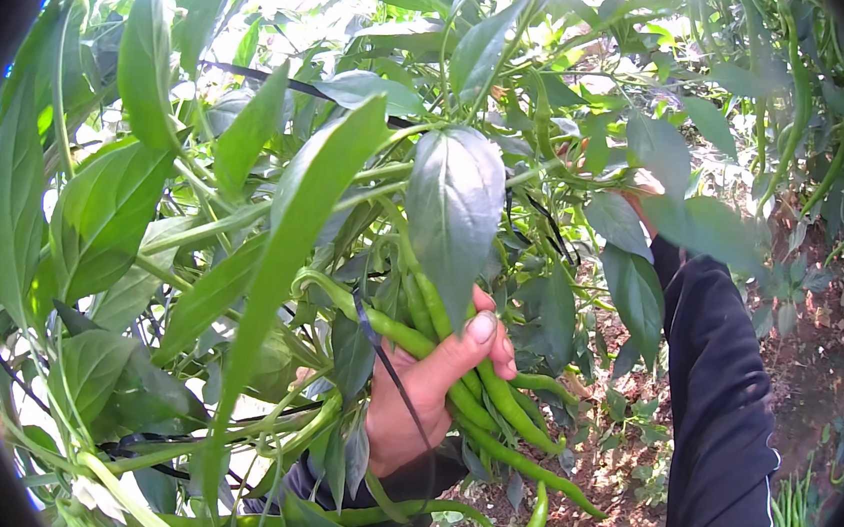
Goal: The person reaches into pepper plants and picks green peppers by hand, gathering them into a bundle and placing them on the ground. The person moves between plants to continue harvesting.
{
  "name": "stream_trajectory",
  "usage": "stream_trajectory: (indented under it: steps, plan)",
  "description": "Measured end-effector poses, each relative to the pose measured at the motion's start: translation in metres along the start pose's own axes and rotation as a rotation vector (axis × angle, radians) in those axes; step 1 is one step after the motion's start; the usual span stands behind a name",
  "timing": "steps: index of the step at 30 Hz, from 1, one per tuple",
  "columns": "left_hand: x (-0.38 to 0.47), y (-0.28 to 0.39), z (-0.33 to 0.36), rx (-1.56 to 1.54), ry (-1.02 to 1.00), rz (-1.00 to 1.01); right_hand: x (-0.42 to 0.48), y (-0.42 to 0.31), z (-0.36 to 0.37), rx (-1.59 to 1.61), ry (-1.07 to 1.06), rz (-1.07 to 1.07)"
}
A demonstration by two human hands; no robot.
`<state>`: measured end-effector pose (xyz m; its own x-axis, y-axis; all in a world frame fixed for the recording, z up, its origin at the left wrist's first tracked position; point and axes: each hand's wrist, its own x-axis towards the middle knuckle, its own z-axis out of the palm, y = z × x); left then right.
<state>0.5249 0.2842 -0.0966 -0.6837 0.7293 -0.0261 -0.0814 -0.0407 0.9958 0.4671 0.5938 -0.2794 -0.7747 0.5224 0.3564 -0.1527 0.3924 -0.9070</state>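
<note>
My left hand (426, 384), low in the middle of the view, is closed around a bunch of long green chili peppers (514, 415). Their tips point down and to the right, and my thumb lies across them. A thin black strip (392, 351) passes in front of this hand. My right hand (643, 189) is at the upper right, mostly hidden behind leaves, beyond a dark sleeve (717, 380); its fingers cannot be made out. Pepper plant leaves (454, 198) hang just above the held bunch.
Dense pepper stems (206, 230) and foliage fill the left side. More peppers hang on a plant (797, 108) at the upper right. Brown soil (813, 358) shows at the right, with a pile of green peppers (791, 522) at the lower right. Black strips (272, 79) run through the branches.
</note>
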Motion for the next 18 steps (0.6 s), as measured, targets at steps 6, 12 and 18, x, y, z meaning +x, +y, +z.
stream_trajectory:
  steps: [6,12,18]
  plan:
    - [-0.001,0.000,0.000,0.027,0.014,0.003,0.004,-0.012,0.007,-0.025,0.027,-0.007]
    - [0.001,-0.002,-0.002,0.021,0.001,0.061,0.006,-0.017,-0.004,-0.041,0.058,-0.027]
    - [0.000,-0.003,-0.001,-0.010,-0.009,0.095,-0.001,-0.019,-0.004,-0.057,0.079,-0.015]
